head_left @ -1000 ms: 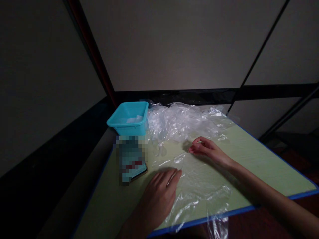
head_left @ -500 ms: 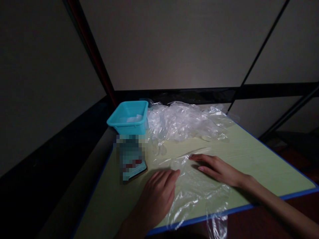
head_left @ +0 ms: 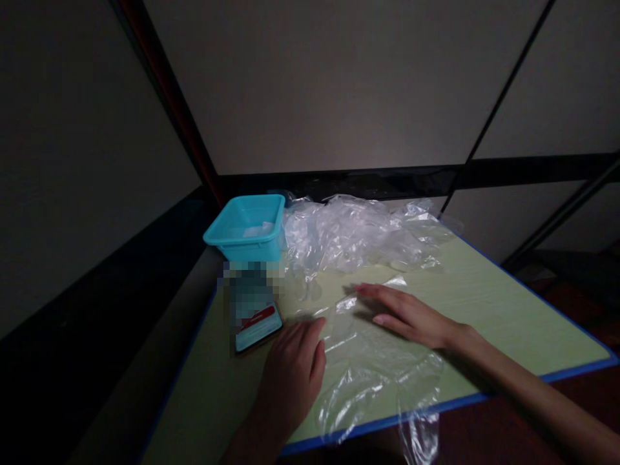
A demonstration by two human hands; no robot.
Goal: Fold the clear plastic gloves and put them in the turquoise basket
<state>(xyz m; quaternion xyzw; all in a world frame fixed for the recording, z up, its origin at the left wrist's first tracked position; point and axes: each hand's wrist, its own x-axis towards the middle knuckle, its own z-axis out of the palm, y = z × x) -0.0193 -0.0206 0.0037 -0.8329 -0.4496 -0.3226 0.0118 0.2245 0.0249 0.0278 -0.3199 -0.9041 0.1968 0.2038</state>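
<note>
A clear plastic bag (head_left: 368,352) lies spread on the table, its lower end hanging over the front edge. At the bag's left edge is my left hand (head_left: 294,365), palm down, with the thumb apart from the slightly bent fingers. My right hand (head_left: 411,316) reaches over the bag's upper right part, fingers stretched out and thumb spread; whether its fingertips touch the film is hard to tell. Neither hand appears to grip anything. Left of my left hand lies a phone (head_left: 259,329), partly blurred out.
A turquoise plastic basket (head_left: 242,242) with something whitish inside stands at the table's back left. Beside it, a heap of crumpled clear plastic bags (head_left: 358,236) covers the back. The pale green table (head_left: 504,316) has a blue edge; a panelled wall (head_left: 339,90) rises behind.
My left hand has shifted left, and its thumb has come away from the fingers. My right hand has moved a little left and farther away. The view has shifted slightly.
</note>
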